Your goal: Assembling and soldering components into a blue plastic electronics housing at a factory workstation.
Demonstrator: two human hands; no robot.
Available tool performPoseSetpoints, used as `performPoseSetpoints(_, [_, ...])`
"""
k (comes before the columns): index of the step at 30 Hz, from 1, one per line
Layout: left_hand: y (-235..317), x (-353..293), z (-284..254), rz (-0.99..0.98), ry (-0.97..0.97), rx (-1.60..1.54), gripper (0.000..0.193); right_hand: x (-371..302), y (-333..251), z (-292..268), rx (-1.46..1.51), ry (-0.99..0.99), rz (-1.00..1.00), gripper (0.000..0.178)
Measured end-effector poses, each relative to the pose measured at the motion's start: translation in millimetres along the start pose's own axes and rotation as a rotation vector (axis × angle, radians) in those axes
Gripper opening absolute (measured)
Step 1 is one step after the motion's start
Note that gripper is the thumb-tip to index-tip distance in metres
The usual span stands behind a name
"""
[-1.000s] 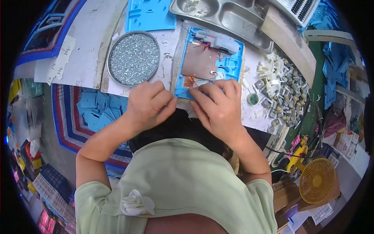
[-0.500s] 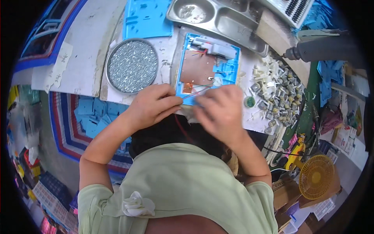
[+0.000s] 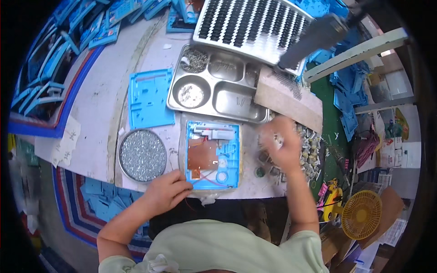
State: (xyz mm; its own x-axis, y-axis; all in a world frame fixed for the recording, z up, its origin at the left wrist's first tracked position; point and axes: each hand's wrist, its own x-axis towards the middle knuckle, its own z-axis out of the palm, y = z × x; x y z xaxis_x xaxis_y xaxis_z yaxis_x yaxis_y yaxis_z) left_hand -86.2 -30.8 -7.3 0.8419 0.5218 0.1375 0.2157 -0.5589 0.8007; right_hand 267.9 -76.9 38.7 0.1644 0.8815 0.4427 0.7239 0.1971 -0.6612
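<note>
The blue plastic casing lies open side up in front of me. In it are a brown board, a grey-white part along the far edge, a small copper-coloured piece and thin wires. My left hand is at its near left corner, fingertips pinched together on a thin red wire that hangs below the edge. Off to the right, my right hand is over a pile of small metal and white parts. Motion blurs its fingers, and whether it holds anything is hidden.
Left of the casing stands a round dish of small silvery pieces. A blue cover and a metal compartment tray lie beyond. A dark tool hangs over the white rack of black parts. A yellow fan stands at right.
My right hand has moved from the casing rightward to the parts pile. My left hand stays at the casing's near left corner. The view has shifted, showing more of the table's far side.
</note>
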Motion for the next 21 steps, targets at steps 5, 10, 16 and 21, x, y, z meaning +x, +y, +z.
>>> performPoseSetpoints(5, [-0.7,3.5,3.3,-0.015,0.002,-0.032,0.017,145.5,73.1,-24.3,-0.411,0.162,-0.184,0.011])
performPoseSetpoints(10, [-1.3,1.0,3.6,-0.03,0.007,-0.03,0.022,216.6,127.9,40.7,-0.573,0.235,-0.469,0.012])
performPoseSetpoints(16, [-1.8,0.2,6.7,-0.04,0.031,-0.029,0.023,236.8,133.0,48.1,-0.647,0.255,-0.545,0.01])
performPoseSetpoints(21, [-4.4,-1.7,8.3,-0.011,0.065,-0.008,0.024,189.0,87.5,21.1,0.032,0.14,-0.168,0.018])
